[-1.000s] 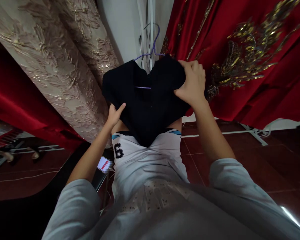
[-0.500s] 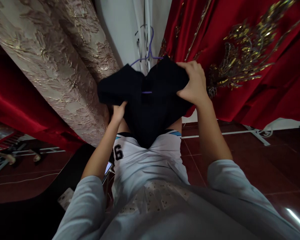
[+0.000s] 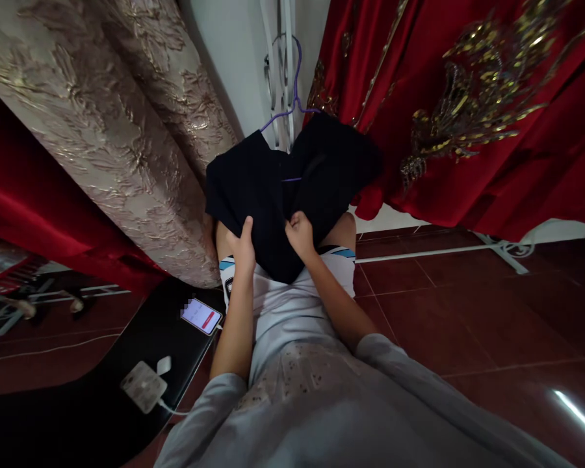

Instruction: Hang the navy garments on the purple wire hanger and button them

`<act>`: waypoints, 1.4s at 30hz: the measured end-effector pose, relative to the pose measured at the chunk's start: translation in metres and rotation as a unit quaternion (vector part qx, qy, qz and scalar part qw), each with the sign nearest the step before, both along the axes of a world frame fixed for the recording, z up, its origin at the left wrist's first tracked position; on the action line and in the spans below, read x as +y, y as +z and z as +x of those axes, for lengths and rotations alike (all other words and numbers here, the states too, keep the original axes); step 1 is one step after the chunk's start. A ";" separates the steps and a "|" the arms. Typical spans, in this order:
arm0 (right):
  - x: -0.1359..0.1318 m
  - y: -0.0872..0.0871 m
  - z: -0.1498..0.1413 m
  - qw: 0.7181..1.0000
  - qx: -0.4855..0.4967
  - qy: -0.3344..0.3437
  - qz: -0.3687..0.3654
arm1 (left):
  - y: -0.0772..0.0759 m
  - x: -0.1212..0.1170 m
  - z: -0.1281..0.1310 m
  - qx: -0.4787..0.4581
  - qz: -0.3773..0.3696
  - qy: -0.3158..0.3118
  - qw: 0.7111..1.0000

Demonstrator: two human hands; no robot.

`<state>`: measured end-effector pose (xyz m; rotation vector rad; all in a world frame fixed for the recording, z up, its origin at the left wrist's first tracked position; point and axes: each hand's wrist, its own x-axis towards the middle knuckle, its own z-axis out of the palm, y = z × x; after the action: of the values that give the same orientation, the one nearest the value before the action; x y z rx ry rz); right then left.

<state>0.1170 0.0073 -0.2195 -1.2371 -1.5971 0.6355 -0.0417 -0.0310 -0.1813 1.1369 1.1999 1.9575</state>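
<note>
A dark navy garment (image 3: pixel 251 179) lies across my thighs with a purple hanger (image 3: pixel 296 97) in it. The hanger's hook points away from me, and a short bit of its bar shows at the neck opening. My left hand (image 3: pixel 242 246) grips the lower left part, thumb on top and fingers hidden underneath. Near the middle of the garment, my right hand (image 3: pixel 301 235) is closed in a pinch on the front edge. The garment's right side rests loose over my leg.
A phone (image 3: pixel 202 316) with a lit screen, a patterned power bank or phone (image 3: pixel 144 386) with a white cable and a small white case (image 3: pixel 164 365) lie on a black bench (image 3: pixel 92 416) at left. Red sequined cloth (image 3: pixel 370 78) and beige brocade cloth (image 3: pixel 141 149) hang in front. A white rack (image 3: pixel 502 253) stands on the tiles.
My right hand has left the garment's right shoulder and moved inward to its middle front edge. My left hand has shifted slightly right and down. The phone is now uncovered.
</note>
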 end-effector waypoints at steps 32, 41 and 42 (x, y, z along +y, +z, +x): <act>-0.002 0.183 0.024 0.937 0.340 0.081 0.014 | 0.039 0.026 0.040 0.405 0.067 -0.196 0.890; 0.007 0.168 0.031 0.963 0.244 0.058 0.100 | 0.141 0.049 0.053 0.477 0.234 -0.050 0.846; 0.009 0.160 0.031 0.965 0.235 0.053 0.101 | 0.137 0.049 0.050 0.482 0.232 -0.053 0.843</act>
<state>0.1478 0.0161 -0.0599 -0.7807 -1.2938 0.7482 0.0086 0.0178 -0.0439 2.5773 1.0389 1.6112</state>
